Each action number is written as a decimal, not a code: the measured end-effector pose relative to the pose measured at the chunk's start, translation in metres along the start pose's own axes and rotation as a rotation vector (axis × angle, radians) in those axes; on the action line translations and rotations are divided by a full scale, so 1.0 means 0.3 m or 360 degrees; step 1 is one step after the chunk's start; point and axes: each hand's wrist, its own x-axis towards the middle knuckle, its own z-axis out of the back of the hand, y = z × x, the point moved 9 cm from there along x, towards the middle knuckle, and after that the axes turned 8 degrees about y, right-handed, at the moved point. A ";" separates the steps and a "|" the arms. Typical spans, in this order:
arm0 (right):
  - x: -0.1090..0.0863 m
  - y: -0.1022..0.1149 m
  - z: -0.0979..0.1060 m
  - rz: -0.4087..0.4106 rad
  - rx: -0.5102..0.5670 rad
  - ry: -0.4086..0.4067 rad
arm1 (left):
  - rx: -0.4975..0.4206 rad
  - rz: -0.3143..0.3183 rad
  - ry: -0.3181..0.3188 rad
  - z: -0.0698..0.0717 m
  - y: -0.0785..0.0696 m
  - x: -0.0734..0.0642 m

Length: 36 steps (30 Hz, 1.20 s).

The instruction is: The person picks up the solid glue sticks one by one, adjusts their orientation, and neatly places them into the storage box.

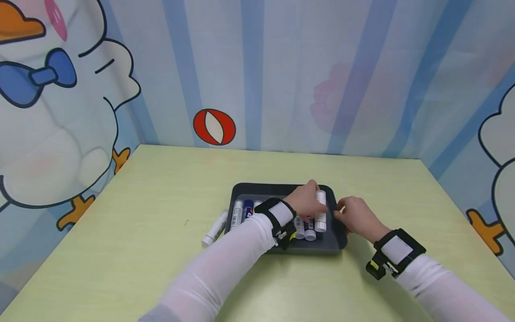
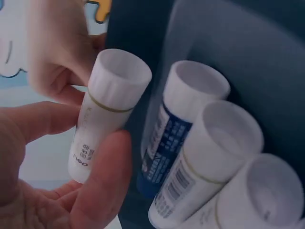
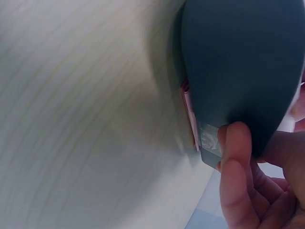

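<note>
My left hand (image 1: 306, 200) pinches a white glue stick (image 1: 320, 212) between thumb and fingers at the right end of a dark grey tray (image 1: 339, 237). In the left wrist view that held glue stick (image 2: 106, 114) stands apart from a blue-and-white glue stick (image 2: 167, 138) and white ones (image 2: 202, 162) lined up in the tray. My right hand (image 1: 359, 218) grips the tray's right rim; in the right wrist view its fingers (image 3: 237, 148) curl against the tray wall (image 3: 238, 62). My left forearm hides the middle of the row.
One white glue stick (image 1: 215, 228) lies on the pale yellow table (image 1: 153, 210), just left of the tray. Something thin and pink (image 3: 190, 117) shows at the tray's underside. A printed curtain (image 1: 277, 80) stands behind the table.
</note>
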 end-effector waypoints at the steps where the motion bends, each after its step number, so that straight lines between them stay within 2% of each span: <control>1: -0.001 0.002 0.000 0.0008 0.0001 -0.0002 | 0.0055 0.0030 -0.0022 -0.005 0.002 0.009; 8: -0.007 0.013 0.003 0.0065 -0.0004 -0.0014 | 0.0548 0.0203 -0.0152 -0.046 0.001 0.075; 12: -0.009 0.013 0.005 0.0067 0.0010 -0.0017 | 0.0869 0.0194 -0.0222 -0.056 -0.031 0.095; 15: -0.009 0.011 0.005 0.0066 0.0015 -0.0020 | 0.0999 0.0177 -0.0243 -0.056 -0.058 0.089; 21: -0.007 0.009 0.001 0.0058 0.0026 -0.0014 | 0.1001 0.0181 -0.0238 -0.047 -0.078 0.061; 28: -0.004 0.011 -0.001 0.0060 0.0012 -0.0013 | 0.0960 0.0148 -0.0250 -0.045 -0.063 0.076; 33: -0.005 0.008 -0.002 0.0048 0.0014 -0.0012 | 0.0910 0.0032 -0.0215 -0.045 -0.045 0.084; 36: -0.006 0.010 -0.001 0.0044 0.0008 -0.0011 | 0.0833 -0.0061 -0.0177 -0.032 -0.026 0.062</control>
